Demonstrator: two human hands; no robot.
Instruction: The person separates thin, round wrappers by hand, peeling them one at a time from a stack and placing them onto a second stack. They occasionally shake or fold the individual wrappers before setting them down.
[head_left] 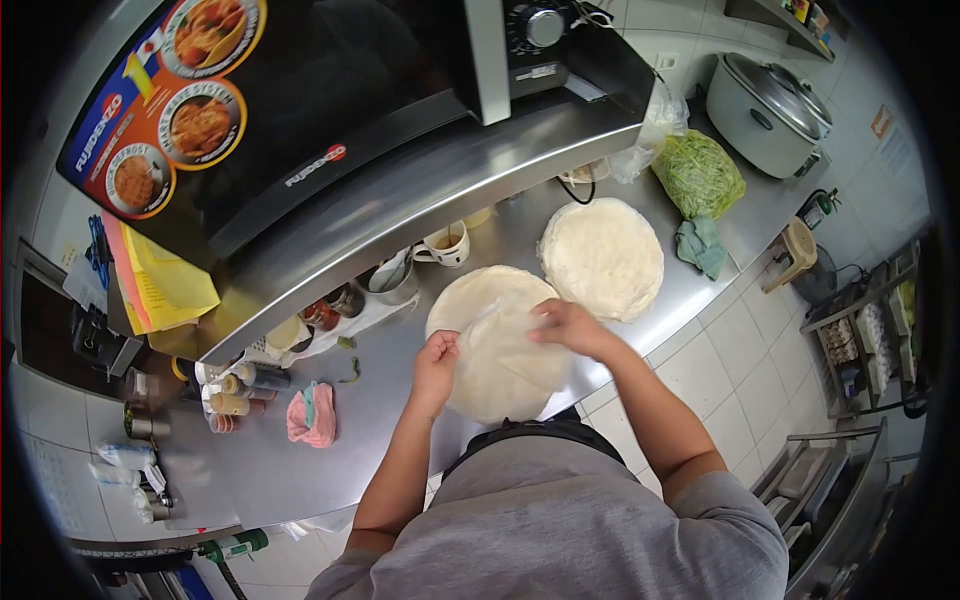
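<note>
Between my two hands hangs a thin, pale, translucent round sheet (508,365). My left hand (437,358) pinches its left edge. My right hand (568,330) is at its upper right edge, with fingers curled on it. Behind and under the sheet lies a stack of round pale wrappers (480,288) on the steel counter. A second, thicker-looking stack of round wrappers (602,258) sits to the upper right, close to the first one.
A microwave (330,110) stands on a steel shelf above the counter (385,420). Nearby are a mug (447,246), a metal cup (390,280), a pink cloth (311,415), bottles (235,395), a bag of green shreds (698,172) and a large cooker (765,110).
</note>
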